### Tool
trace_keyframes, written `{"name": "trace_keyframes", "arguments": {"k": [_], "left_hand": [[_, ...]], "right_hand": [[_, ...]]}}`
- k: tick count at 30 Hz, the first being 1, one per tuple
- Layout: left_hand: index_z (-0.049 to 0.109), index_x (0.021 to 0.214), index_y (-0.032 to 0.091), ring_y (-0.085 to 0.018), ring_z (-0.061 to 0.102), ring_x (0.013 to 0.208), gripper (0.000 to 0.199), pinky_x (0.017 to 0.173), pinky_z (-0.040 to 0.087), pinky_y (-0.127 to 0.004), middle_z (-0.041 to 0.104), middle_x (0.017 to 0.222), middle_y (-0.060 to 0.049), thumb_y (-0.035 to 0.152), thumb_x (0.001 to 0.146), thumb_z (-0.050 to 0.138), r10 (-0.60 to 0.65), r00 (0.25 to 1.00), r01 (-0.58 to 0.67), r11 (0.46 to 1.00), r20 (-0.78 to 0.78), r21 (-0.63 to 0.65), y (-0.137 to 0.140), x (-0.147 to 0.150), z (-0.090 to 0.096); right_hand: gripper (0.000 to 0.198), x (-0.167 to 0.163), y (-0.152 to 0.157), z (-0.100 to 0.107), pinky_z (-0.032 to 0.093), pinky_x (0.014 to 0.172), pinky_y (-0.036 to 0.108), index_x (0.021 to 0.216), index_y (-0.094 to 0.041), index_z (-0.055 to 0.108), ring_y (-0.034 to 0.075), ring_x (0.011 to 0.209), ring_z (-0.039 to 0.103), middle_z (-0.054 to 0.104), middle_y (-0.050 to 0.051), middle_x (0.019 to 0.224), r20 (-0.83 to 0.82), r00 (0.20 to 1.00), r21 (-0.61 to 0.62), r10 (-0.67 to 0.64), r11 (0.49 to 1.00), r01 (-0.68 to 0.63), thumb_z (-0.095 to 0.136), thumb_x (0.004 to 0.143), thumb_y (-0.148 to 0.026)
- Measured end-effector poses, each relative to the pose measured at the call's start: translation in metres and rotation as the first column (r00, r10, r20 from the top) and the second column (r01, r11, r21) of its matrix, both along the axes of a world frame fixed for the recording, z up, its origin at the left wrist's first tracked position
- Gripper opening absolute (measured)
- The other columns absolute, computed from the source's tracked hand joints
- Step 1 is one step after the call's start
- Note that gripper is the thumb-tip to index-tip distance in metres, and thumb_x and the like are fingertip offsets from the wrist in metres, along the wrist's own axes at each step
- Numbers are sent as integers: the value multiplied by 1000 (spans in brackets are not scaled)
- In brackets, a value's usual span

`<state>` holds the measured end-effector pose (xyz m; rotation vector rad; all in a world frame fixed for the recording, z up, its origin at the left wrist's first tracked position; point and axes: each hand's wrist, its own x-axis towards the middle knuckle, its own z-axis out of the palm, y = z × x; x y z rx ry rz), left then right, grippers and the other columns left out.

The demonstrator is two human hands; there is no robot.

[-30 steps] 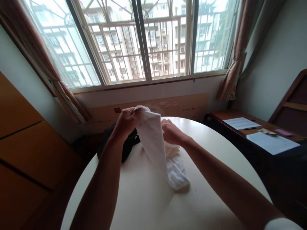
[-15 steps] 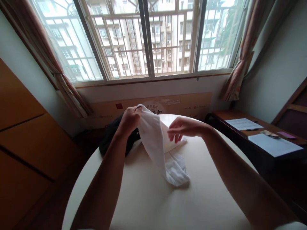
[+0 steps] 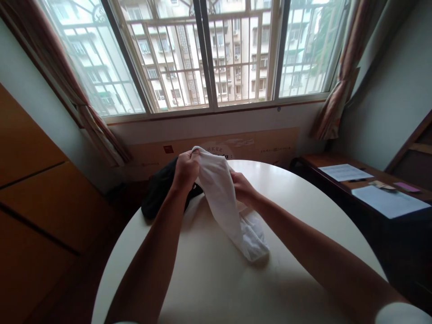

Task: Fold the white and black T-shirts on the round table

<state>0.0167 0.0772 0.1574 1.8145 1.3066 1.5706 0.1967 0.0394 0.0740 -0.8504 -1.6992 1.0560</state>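
A soft white cloth [image 3: 221, 198], perhaps a garment, hangs in folds above the round table, its lower end resting on the tabletop. At its upper left corner my left hand [image 3: 187, 168] is closed, pinching the fabric. My right hand [image 3: 243, 186] grips the cloth's right edge a little lower, with its fingertips partly hidden behind the fabric. Behind my left wrist, a dark bundle [image 3: 158, 191], apparently cloth, lies on the table's left side, partly covered by my forearm.
The white round table [image 3: 303, 252] spreads beneath both arms. To the right, a brown wooden desk [image 3: 313, 162] bears paper sheets [image 3: 389, 201], a pen and a pink item. Beyond the table stands a long printed panel [image 3: 270, 139] under the barred window. An orange-brown cabinet [image 3: 30, 198] is at left.
My right hand has moved left and closed on the cloth's right edge; before, it hovered beside it with loose fingers. My left hand keeps its hold in nearly the same place.
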Motion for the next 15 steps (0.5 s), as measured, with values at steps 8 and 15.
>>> {"name": "trace_keyframes", "arguments": {"k": [8,15], "left_hand": [[54,63,23,-17,43,55,35,51,29,-30,43,54,2,45,89,56,299,953,-298,954,-53,21,10,-60,17],[54,66,21,-14,44,53,38,52,31,-27,47,56,3,45,95,51,123,982,-132,990,-146,-54,6,-49,10]], "right_hand": [[38,121,20,38,52,52,27,85,-25,56,14,57,57,58,-4,65,-342,893,-14,-291,952,305,82,83,-52],[51,147,21,26,58,59,30,94,-20,63,17,65,64,64,2,72,-64,957,-111,-283,955,275,79,85,-68]]}}
